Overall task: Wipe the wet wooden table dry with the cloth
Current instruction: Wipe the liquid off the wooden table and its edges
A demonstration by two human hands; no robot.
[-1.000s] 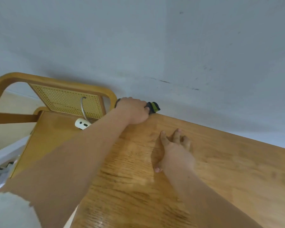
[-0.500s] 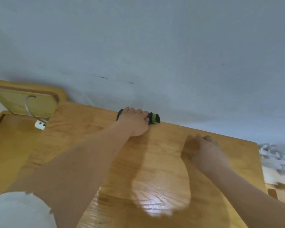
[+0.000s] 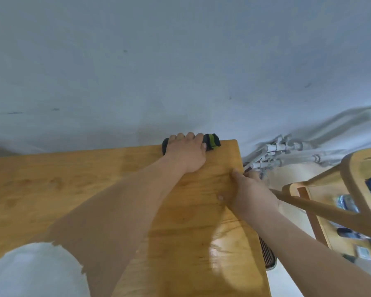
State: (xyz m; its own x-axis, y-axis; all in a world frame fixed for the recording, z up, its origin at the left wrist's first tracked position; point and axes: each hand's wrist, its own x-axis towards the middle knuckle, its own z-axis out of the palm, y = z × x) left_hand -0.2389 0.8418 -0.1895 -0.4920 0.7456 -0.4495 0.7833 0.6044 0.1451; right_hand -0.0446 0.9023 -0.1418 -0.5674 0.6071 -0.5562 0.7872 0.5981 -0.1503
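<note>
Wet sheen (image 3: 227, 254) on near tabletop (image 3: 51, 189). Right hand (image 3: 251, 194) has moved from mid-tabletop to the right edge: thumb on top, fingers curled over, grip closed on the edge. Left hand (image 3: 186, 155) and cloth (image 3: 211, 142) have slid right, to the far right corner. Cloth's long axis runs along the far edge, green-banded end pointing right. Left grip clamped over it.

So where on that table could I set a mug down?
The broad left stretch of the table, between the wall and the left forearm, is bare. The far right corner is crowded: the left hand presses the cloth there and the right hand grips the edge. Nearer lies a wet sheen.
</note>
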